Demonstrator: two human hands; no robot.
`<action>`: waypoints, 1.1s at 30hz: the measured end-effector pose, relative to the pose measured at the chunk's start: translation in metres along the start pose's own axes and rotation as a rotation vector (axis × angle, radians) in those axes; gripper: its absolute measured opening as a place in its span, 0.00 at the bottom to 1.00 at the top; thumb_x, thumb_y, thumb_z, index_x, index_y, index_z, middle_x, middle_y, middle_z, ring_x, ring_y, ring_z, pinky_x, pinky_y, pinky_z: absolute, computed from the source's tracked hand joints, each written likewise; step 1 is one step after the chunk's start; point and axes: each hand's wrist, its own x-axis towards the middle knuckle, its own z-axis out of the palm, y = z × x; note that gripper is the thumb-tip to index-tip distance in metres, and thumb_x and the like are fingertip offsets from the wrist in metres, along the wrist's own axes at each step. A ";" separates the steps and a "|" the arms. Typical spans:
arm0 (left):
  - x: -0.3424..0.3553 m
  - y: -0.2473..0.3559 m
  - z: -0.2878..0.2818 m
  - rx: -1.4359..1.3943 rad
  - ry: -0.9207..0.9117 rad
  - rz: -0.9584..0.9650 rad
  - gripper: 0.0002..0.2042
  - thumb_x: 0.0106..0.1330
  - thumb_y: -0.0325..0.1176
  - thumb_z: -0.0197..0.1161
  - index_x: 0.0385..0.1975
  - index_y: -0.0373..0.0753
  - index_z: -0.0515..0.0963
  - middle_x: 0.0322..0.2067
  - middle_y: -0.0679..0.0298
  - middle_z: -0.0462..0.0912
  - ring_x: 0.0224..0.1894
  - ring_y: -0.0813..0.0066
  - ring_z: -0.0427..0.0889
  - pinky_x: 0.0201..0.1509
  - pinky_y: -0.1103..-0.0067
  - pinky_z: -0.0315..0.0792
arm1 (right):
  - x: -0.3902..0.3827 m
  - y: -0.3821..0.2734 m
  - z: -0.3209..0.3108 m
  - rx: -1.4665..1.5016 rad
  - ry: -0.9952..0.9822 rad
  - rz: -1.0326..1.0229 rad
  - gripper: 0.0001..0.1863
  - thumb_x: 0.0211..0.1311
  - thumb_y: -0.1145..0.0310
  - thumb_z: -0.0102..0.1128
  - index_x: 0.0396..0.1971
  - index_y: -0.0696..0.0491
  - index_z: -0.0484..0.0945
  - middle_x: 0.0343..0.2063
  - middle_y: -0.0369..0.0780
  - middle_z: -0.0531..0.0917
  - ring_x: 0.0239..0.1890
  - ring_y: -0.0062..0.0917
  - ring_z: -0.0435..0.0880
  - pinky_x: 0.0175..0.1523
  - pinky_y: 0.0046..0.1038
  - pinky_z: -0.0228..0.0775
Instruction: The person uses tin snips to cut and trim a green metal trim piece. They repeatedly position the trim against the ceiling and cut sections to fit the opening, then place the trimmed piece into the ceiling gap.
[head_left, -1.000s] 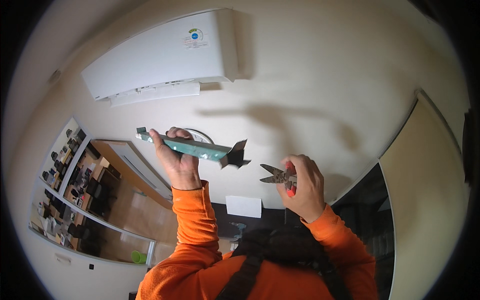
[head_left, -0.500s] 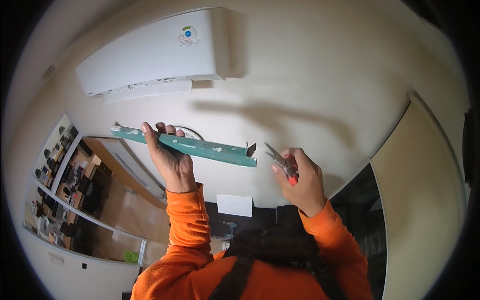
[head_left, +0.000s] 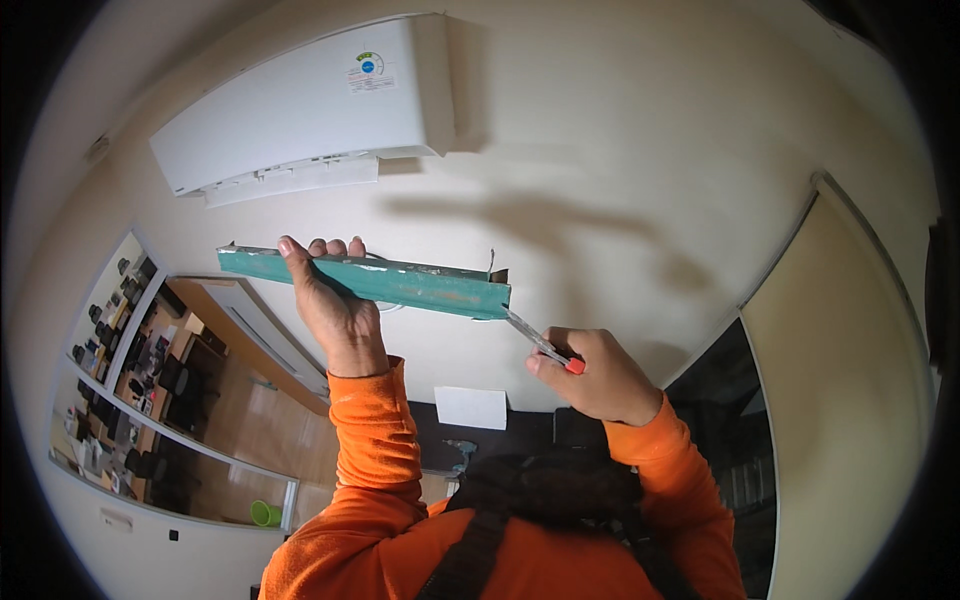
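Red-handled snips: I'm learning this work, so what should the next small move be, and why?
Probably gently squeeze the snips with the right hand: their tips appear to meet the green channel at its lower right corner, and the left hand grips the channel, which should steady it.

Office, desks, chairs (at left), air conditioner

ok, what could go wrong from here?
The green channel is held in mid-air by the left grip alone, well away from the end at the red-handled snips, so it might twist under force. The bare left thumb crosses its upper edge; a slip could nick it. The blade tips sit right by a corner, so they might skid off.
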 end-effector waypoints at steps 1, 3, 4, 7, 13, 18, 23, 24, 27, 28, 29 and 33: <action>0.000 0.001 -0.001 0.008 0.005 0.001 0.14 0.73 0.48 0.67 0.36 0.46 0.75 0.27 0.71 0.73 0.31 0.78 0.75 0.46 0.74 0.80 | 0.000 0.001 -0.005 0.041 -0.076 0.060 0.17 0.68 0.58 0.64 0.28 0.57 0.79 0.16 0.38 0.75 0.17 0.24 0.73 0.29 0.27 0.65; 0.001 0.002 -0.002 0.021 0.013 0.004 0.14 0.74 0.48 0.66 0.37 0.46 0.74 0.28 0.72 0.72 0.30 0.78 0.74 0.44 0.75 0.79 | 0.003 -0.001 -0.011 0.176 -0.237 0.151 0.19 0.68 0.55 0.64 0.25 0.56 0.78 0.16 0.37 0.76 0.17 0.24 0.74 0.28 0.27 0.65; 0.001 0.003 -0.003 0.018 -0.006 0.004 0.14 0.74 0.48 0.65 0.37 0.46 0.73 0.28 0.71 0.72 0.29 0.78 0.74 0.42 0.75 0.78 | 0.004 -0.005 -0.014 0.271 -0.324 0.183 0.19 0.68 0.55 0.63 0.25 0.56 0.78 0.16 0.36 0.77 0.17 0.22 0.74 0.27 0.27 0.65; -0.003 0.006 -0.002 0.000 -0.059 -0.009 0.13 0.76 0.46 0.64 0.37 0.45 0.72 0.27 0.71 0.72 0.29 0.78 0.73 0.39 0.76 0.77 | 0.007 0.002 -0.016 0.489 -0.514 0.263 0.21 0.70 0.53 0.61 0.25 0.56 0.79 0.17 0.34 0.78 0.17 0.21 0.75 0.26 0.26 0.65; -0.008 -0.010 -0.010 -0.104 -0.071 -0.291 0.12 0.78 0.43 0.60 0.38 0.44 0.70 0.27 0.69 0.72 0.28 0.78 0.72 0.39 0.76 0.77 | 0.010 0.025 -0.001 0.889 -0.823 0.110 0.28 0.71 0.46 0.61 0.31 0.62 0.82 0.17 0.39 0.78 0.18 0.25 0.77 0.25 0.27 0.66; -0.013 -0.031 -0.025 -0.266 0.067 -0.398 0.11 0.80 0.42 0.56 0.37 0.43 0.70 0.28 0.70 0.70 0.28 0.78 0.71 0.39 0.78 0.79 | 0.019 0.038 0.020 1.104 -1.065 0.061 0.30 0.71 0.45 0.61 0.33 0.64 0.83 0.20 0.43 0.81 0.21 0.29 0.82 0.28 0.28 0.71; 0.022 -0.023 -0.028 -0.375 0.037 -0.307 0.12 0.81 0.41 0.55 0.36 0.42 0.70 0.27 0.69 0.67 0.28 0.78 0.70 0.37 0.81 0.78 | 0.014 0.031 0.013 0.750 -0.405 0.100 0.20 0.72 0.55 0.58 0.32 0.59 0.81 0.21 0.40 0.81 0.24 0.25 0.80 0.32 0.26 0.71; 0.026 -0.021 -0.026 -0.416 0.035 -0.292 0.13 0.81 0.41 0.54 0.34 0.41 0.69 0.27 0.69 0.66 0.28 0.77 0.69 0.37 0.80 0.78 | 0.011 0.036 0.012 0.650 -0.270 0.125 0.17 0.71 0.58 0.57 0.32 0.59 0.80 0.21 0.39 0.81 0.24 0.24 0.80 0.32 0.25 0.71; 0.033 -0.020 -0.023 -0.454 0.059 -0.266 0.15 0.81 0.42 0.54 0.32 0.40 0.67 0.26 0.68 0.66 0.28 0.75 0.70 0.37 0.79 0.78 | 0.002 0.004 0.005 0.575 0.145 0.042 0.14 0.69 0.64 0.56 0.27 0.57 0.78 0.19 0.37 0.80 0.22 0.21 0.77 0.30 0.25 0.68; 0.037 -0.021 -0.026 -0.447 0.063 -0.254 0.17 0.81 0.43 0.53 0.31 0.39 0.66 0.27 0.67 0.67 0.28 0.73 0.70 0.37 0.78 0.77 | -0.004 -0.020 -0.002 0.633 0.261 -0.077 0.15 0.70 0.63 0.56 0.26 0.57 0.78 0.19 0.37 0.80 0.22 0.21 0.76 0.29 0.25 0.67; 0.037 -0.022 -0.026 -0.465 0.068 -0.271 0.17 0.81 0.43 0.53 0.31 0.39 0.66 0.27 0.67 0.67 0.28 0.73 0.70 0.37 0.78 0.77 | -0.009 -0.036 -0.005 0.689 0.381 -0.201 0.16 0.70 0.62 0.57 0.25 0.57 0.77 0.19 0.37 0.79 0.21 0.21 0.75 0.29 0.26 0.67; 0.033 -0.038 -0.027 -0.536 -0.032 -0.396 0.16 0.81 0.41 0.52 0.32 0.38 0.66 0.26 0.65 0.69 0.29 0.70 0.72 0.39 0.75 0.77 | -0.002 -0.059 0.018 0.929 0.418 -0.366 0.21 0.73 0.59 0.58 0.20 0.56 0.74 0.17 0.37 0.77 0.20 0.22 0.74 0.27 0.29 0.66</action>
